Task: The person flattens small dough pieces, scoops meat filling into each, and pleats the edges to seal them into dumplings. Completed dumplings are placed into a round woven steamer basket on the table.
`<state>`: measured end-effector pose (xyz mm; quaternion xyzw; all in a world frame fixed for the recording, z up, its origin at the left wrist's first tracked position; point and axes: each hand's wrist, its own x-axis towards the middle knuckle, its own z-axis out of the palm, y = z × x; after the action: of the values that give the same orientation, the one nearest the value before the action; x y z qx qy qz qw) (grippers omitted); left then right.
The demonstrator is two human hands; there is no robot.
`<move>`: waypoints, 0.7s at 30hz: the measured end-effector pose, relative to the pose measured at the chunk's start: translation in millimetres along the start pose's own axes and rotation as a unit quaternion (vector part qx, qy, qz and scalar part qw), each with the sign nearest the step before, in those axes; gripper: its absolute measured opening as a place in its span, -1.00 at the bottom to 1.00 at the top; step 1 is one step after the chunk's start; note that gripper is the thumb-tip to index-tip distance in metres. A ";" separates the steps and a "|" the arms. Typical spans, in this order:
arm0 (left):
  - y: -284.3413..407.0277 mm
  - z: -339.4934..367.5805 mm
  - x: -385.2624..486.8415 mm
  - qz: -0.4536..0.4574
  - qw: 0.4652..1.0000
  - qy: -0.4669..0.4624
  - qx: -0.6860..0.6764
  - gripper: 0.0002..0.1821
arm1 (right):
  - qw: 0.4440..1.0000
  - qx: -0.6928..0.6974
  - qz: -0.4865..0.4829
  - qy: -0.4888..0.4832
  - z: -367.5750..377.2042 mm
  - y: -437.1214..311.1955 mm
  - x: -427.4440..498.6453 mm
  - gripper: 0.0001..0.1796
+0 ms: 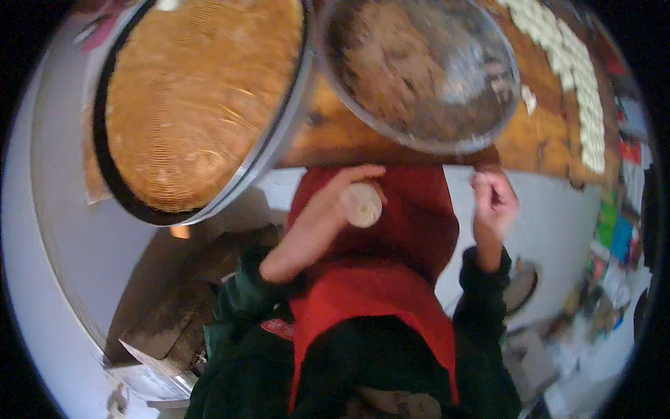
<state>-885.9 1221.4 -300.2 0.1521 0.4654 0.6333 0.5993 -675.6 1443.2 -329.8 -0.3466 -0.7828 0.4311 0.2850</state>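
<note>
A small round of pale dough (362,205) rests on my left hand (335,201), over the red apron (366,288). My right hand (494,201) is raised to the right, just below the table edge, with its fingers curled in; blur hides whether anything is between them. Ahead of my hands stands a large metal bowl (403,139) holding a brownish mixture (390,68). One small piece of pale dough (528,99) lies on the wooden table (544,141) beside the bowl's right rim.
A big round tray or pan (99,120) with a golden-brown, ridged surface stands at the left, overhanging the table edge. Rows of pale dough pieces (586,105) line the table's right side. Mixed goods (607,225) are piled at the far right; a box (152,382) sits lower left.
</note>
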 end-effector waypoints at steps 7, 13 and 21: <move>95.2 -8.6 -36.5 0.148 0.953 0.047 0.262 -0.49 | 0.997 -0.008 0.048 0.065 -38.1 53.8 63.0 -0.77; 188.0 -64.1 -0.6 0.236 0.812 0.244 0.474 -0.61 | 0.997 0.019 0.024 0.076 -39.3 74.6 94.8 -0.78; 251.7 -147.4 112.8 0.218 0.799 0.248 0.503 -0.60 | 0.996 -0.035 -0.026 0.077 -25.9 58.6 98.0 -0.79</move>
<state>-1178.5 1301.1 -223.9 0.3673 0.8059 0.4399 0.1488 -697.5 1555.6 -354.5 -0.3682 -0.7820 0.3674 0.3434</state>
